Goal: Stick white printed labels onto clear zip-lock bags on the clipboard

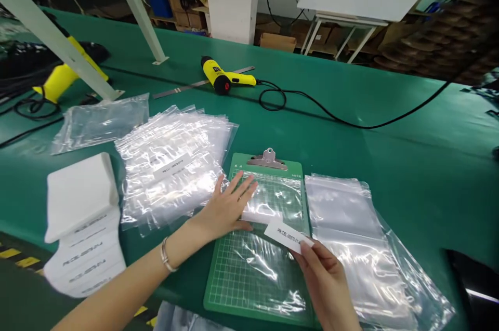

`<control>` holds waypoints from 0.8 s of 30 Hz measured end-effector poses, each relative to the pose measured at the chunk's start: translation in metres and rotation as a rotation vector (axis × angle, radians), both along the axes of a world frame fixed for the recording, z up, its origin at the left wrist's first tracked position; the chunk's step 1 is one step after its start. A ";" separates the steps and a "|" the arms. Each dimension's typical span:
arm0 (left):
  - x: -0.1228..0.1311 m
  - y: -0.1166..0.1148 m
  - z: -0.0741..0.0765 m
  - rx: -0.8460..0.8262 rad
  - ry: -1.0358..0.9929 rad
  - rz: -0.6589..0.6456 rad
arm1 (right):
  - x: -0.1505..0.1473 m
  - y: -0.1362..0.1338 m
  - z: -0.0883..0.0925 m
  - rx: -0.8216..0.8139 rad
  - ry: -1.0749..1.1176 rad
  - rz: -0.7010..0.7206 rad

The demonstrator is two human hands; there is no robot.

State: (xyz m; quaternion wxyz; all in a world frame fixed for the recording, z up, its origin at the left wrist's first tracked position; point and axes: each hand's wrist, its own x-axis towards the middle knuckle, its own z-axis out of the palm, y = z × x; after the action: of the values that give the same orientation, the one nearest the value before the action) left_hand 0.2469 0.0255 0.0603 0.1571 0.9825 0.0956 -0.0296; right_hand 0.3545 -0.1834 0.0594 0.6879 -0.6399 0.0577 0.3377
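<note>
My left hand (228, 209) lies flat with fingers spread on a clear plastic bag (268, 248) that rests on a green clipboard (234, 289). My right hand (323, 279) pinches a small white printed label (286, 236) by its corner, just above the bag's middle. A metal clip (268, 158) tops the clipboard. Left of it lies a heap of labelled clear bags (171, 164). Right of it lies a stack of plain clear bags (351, 227).
A folded strip of white labels (83, 227) sits at the left on the green table (390, 144). Another clear bag pile (99, 120) lies behind. A yellow heat gun (222, 77) with black cord (351, 120), a metal ruler (183, 88) and white frame legs (58, 45) stand farther back.
</note>
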 end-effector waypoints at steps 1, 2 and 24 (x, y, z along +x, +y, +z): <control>0.003 0.009 -0.004 0.003 0.022 -0.002 | -0.002 0.004 -0.004 -0.002 0.014 0.007; 0.004 0.016 -0.008 0.002 0.038 -0.004 | -0.002 0.007 -0.006 -0.015 0.017 0.012; 0.004 0.062 -0.013 -0.183 0.055 -0.021 | 0.003 0.022 -0.009 -0.069 -0.037 0.009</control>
State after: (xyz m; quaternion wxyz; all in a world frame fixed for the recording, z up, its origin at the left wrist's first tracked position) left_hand 0.2514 0.0879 0.0471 0.2432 0.9638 0.0862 -0.0666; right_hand 0.3576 -0.1612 0.0500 0.6647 -0.6697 0.0539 0.3268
